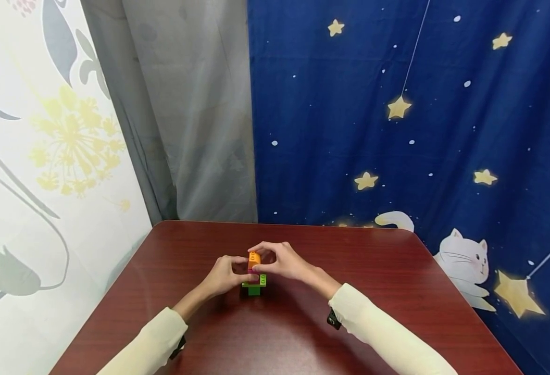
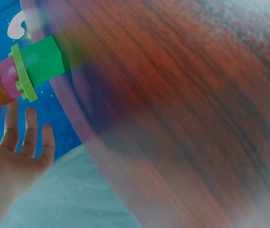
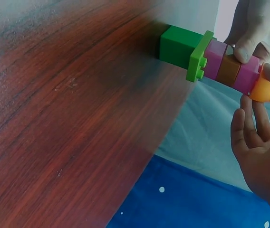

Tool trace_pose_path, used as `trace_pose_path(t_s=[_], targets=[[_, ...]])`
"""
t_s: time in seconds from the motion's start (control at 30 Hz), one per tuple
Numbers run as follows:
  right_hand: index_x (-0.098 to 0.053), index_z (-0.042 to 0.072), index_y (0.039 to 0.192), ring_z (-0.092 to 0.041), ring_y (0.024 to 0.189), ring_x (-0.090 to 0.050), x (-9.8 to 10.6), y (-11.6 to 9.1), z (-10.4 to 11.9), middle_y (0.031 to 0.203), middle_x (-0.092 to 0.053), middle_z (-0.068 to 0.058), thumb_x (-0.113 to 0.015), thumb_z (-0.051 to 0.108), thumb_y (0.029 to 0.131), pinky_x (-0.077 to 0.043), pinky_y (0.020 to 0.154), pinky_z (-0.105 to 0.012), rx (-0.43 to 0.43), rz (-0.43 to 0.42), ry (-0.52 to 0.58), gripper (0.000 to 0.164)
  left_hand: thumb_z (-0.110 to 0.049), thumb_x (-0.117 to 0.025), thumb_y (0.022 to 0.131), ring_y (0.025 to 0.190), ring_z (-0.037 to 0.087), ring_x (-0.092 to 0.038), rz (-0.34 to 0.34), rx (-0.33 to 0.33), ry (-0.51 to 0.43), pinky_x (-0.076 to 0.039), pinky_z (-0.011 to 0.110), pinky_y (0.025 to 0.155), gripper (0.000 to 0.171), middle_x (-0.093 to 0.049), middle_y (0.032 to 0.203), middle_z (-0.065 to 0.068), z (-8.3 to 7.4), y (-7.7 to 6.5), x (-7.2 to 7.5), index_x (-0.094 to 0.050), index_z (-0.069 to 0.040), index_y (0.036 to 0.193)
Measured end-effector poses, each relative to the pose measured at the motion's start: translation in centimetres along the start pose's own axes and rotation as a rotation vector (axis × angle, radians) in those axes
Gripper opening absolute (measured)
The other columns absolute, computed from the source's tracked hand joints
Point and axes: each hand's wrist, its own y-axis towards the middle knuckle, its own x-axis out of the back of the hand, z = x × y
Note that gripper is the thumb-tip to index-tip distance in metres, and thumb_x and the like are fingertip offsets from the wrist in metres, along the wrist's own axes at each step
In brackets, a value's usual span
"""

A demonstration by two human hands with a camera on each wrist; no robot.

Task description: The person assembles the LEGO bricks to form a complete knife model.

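A tower of toy building bricks stands upright on the table. From the bottom up, the right wrist view shows a green block (image 3: 178,45), a lime green plate (image 3: 199,57) with studs, a pink brick (image 3: 214,59), a brown brick (image 3: 228,70), another pink brick (image 3: 247,76) and a rounded orange brick (image 3: 263,90) on top. My left hand (image 1: 223,273) grips the tower at its brown and upper pink bricks, thumb on the near side. From the right, my right hand (image 1: 285,260) pinches the orange brick between thumb and fingers, its other fingers spread.
The dark red wooden table (image 1: 331,333) extends around the tower on every side. Behind it hang a grey curtain (image 1: 200,114) and a blue star-patterned curtain (image 1: 322,130). A white flower-patterned panel (image 1: 45,172) stands at the left.
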Motion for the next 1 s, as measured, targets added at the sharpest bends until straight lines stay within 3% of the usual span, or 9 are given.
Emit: trace_pose_path(t_s=[0.17, 0.43, 0.6, 0.77, 1.0], targets=[[-0.07, 0.016, 0.127, -0.012, 0.088, -0.073, 0.0, 0.3, 0.0, 0.106, -0.077, 0.0, -0.084, 0.017, 0.09, -0.059, 0.079, -0.028, -0.005, 0.019, 0.016, 0.039, -0.032, -0.091, 0.082, 0.079, 0.021, -0.075, -0.012, -0.008, -0.001, -0.059, 0.025, 0.067, 0.042, -0.078, 0.1, 0.007, 0.0, 0.0, 0.2, -0.079, -0.008, 0.114], [-0.069, 0.013, 0.126, -0.006, 0.093, -0.072, 0.6, 0.9, 0.3, 0.104, -0.078, 0.001, -0.083, 0.022, 0.091, -0.06, 0.087, -0.044, 0.002, 0.07, 0.007, 0.039, -0.035, -0.09, 0.082, 0.075, 0.019, -0.074, 0.003, -0.01, 0.015, -0.058, 0.025, 0.065, 0.045, -0.078, 0.103, 0.005, -0.1, -0.1, 0.5, -0.078, -0.009, 0.116], [-0.07, 0.014, 0.127, -0.002, 0.093, -0.071, 0.8, 1.2, 0.4, 0.102, -0.078, 0.003, -0.083, 0.029, 0.091, -0.06, 0.085, -0.035, 0.02, 0.094, -0.04, 0.041, -0.035, -0.09, 0.082, 0.072, 0.017, -0.074, -0.008, -0.013, 0.026, -0.057, 0.025, 0.064, 0.043, -0.078, 0.102, 0.003, 0.1, -0.2, 0.6, -0.079, -0.01, 0.115], [-0.069, 0.014, 0.127, -0.003, 0.09, -0.071, 0.7, 0.9, 0.3, 0.102, -0.077, 0.001, -0.082, 0.022, 0.092, -0.06, 0.083, -0.032, 0.014, 0.076, -0.02, 0.038, -0.034, -0.09, 0.082, 0.078, 0.022, -0.076, 0.003, -0.019, -0.004, -0.058, 0.024, 0.067, 0.042, -0.079, 0.1, 0.006, 0.1, 0.1, 0.3, -0.078, -0.009, 0.114], [-0.068, 0.014, 0.13, -0.005, 0.086, -0.071, 0.4, 0.3, 0.0, 0.103, -0.076, 0.0, -0.079, 0.02, 0.094, -0.059, 0.078, -0.026, 0.04, 0.062, -0.04, 0.038, -0.037, -0.092, 0.08, 0.071, 0.02, -0.072, -0.01, -0.024, 0.036, -0.055, 0.023, 0.064, 0.04, -0.078, 0.099, 0.004, 0.1, 0.1, 0.0, -0.08, -0.012, 0.109]])
